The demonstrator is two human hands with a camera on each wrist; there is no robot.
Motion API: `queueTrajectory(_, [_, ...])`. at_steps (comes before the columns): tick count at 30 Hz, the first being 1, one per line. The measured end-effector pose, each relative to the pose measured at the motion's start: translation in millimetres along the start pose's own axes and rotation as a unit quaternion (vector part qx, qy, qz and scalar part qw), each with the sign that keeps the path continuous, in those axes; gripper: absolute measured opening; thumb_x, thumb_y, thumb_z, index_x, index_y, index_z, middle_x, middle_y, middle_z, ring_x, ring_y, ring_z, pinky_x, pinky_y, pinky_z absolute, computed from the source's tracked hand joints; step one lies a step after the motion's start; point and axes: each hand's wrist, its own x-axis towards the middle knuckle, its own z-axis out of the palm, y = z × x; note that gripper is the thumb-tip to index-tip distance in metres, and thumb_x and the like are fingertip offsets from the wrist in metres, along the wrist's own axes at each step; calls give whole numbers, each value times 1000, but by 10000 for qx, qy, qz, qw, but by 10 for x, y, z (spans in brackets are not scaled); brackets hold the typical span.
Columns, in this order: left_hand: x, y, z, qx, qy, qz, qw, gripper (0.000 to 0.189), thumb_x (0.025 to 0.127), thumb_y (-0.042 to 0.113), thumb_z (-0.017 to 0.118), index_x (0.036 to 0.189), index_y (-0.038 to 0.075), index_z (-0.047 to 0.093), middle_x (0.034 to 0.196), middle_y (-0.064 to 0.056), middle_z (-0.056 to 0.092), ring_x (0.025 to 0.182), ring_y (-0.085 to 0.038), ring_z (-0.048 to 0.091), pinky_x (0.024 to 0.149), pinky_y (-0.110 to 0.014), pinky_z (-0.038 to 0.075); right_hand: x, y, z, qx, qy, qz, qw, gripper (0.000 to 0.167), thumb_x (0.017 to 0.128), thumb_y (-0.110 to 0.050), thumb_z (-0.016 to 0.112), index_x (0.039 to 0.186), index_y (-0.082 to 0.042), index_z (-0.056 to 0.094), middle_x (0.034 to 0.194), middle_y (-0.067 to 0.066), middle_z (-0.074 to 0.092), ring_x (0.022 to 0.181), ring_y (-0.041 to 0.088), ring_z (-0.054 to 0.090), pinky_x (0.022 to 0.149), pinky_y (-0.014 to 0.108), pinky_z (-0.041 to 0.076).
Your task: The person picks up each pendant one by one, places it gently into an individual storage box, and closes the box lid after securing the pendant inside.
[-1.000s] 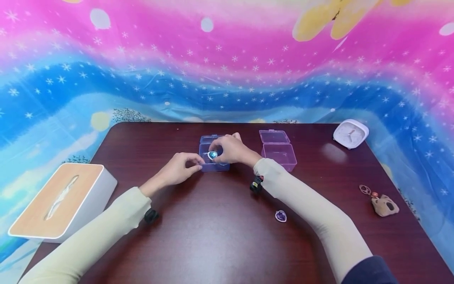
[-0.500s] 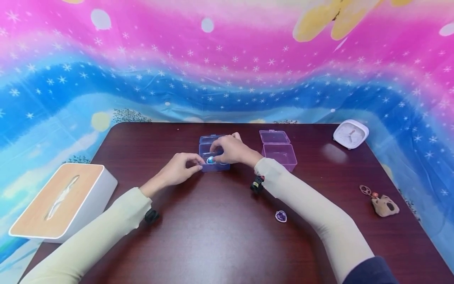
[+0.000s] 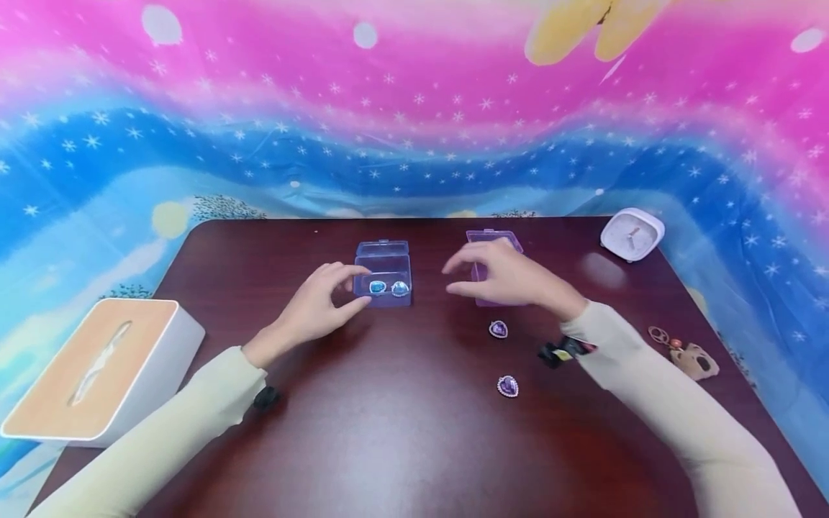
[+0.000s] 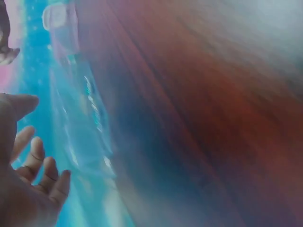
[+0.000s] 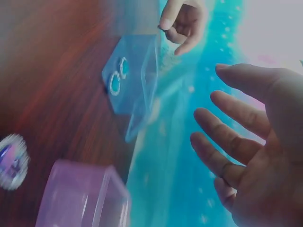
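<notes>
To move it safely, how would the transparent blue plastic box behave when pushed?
The blue box looks thin-walled, probably light; its straight edges suggest stiffness. Two pale-rimmed blue gems inside seem loose and may slide.

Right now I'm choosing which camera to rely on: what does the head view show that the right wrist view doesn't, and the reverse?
Only the head view: the white tissue box with a wood-coloured top, white rounded-square clock, brown plush keychain and a second purple heart-shaped gem.

Only the right wrist view: the open palm of the right hand.

Both: the two hands themselves, including the left hand, the clear blue plastic box holding two blue gems, the pink-purple plastic box, one purple gem and the dark red table.
</notes>
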Motion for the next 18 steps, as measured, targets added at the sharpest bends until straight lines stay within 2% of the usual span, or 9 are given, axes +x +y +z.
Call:
queueTrajectory(4, [114,274,111,-309,-4,554,9980,36,91,25,79,125,17,70,92,-3,64,94,-21,55,80,-41,50,-386,118,-105,16,188,79,9998,26,88,-29,81,112,-21,77,112,-1,77,107,18,69,102,48,38])
queueTrajectory(7, [202,489,225,-743,-203,769,9941,35,92,23,77,126,20,69,94,-2,63,95,-22,58,82,-41,53,-590,204,-95,94,257,127,9995,25,87,-26,83,111,-20,77,107,-3,78,96,13,70,89,34,52])
queueTrajectory(8, [237,562,266,-903,-279,796,9923,35,92,22,77,127,20,68,94,-4,64,93,-20,58,82,-42,53,-643,231,-83,125,281,118,9995,25,87,-24,83,110,-19,77,105,-3,78,93,13,70,84,33,55])
queueTrajectory(10, [322,684,358,-1227,-410,831,9881,36,93,20,76,127,19,67,92,-3,63,87,-19,59,79,-40,53,-737,285,-53,186,277,215,9992,26,86,-22,84,110,-19,77,104,-6,77,91,11,69,79,31,58])
queueTrajectory(13, [492,848,523,-1550,-669,791,9825,37,94,20,75,130,17,65,88,-1,61,77,-16,58,71,-34,53,-871,384,7,306,266,380,9985,26,86,-22,84,111,-19,77,105,-5,77,97,15,71,87,39,59])
queueTrajectory(15, [614,929,662,-1629,-873,711,9802,42,95,21,74,135,16,62,88,0,60,72,-14,58,68,-30,53,-959,446,53,391,238,548,9974,28,86,-22,84,112,-18,76,107,-3,77,100,18,72,90,45,58])
queueTrajectory(18, [766,1035,860,-1509,-1194,486,9801,53,95,23,74,144,15,54,90,-2,62,69,-12,58,66,-24,52,-1054,524,124,480,196,661,9965,29,87,-22,84,113,-15,76,109,1,77,101,21,71,92,48,58])
